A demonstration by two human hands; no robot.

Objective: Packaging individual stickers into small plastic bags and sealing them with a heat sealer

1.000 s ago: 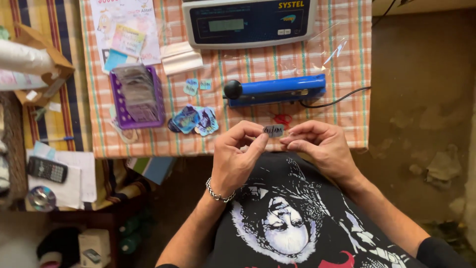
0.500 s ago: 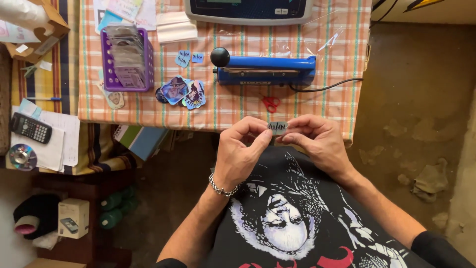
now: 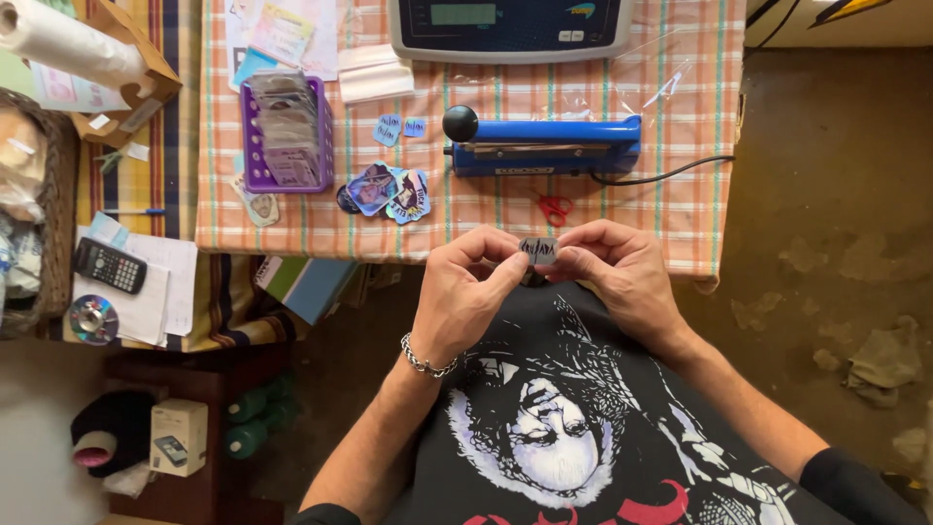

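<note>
A small dark sticker (image 3: 538, 250) with pale markings is pinched between both hands just below the table's front edge, over my lap. My left hand (image 3: 466, 292), with a chain bracelet on its wrist, grips the sticker's left side with thumb and forefinger. Its right side is gripped by my right hand (image 3: 622, 272). On the checked tablecloth (image 3: 622, 209) behind the hands lie a blue heat sealer (image 3: 544, 148) with a black knob and a small pile of shiny stickers (image 3: 389, 192).
A purple basket (image 3: 287, 136) of small bags stands at the left, a scale (image 3: 510, 27) at the back, small red scissors (image 3: 555, 207) near the edge. A calculator (image 3: 109, 265) and disc (image 3: 93, 318) lie on a lower surface at left.
The view has shifted, so the table sits a little lower and further right in the frame. Both hands keep pinching the small sticker in about the same pose.
</note>
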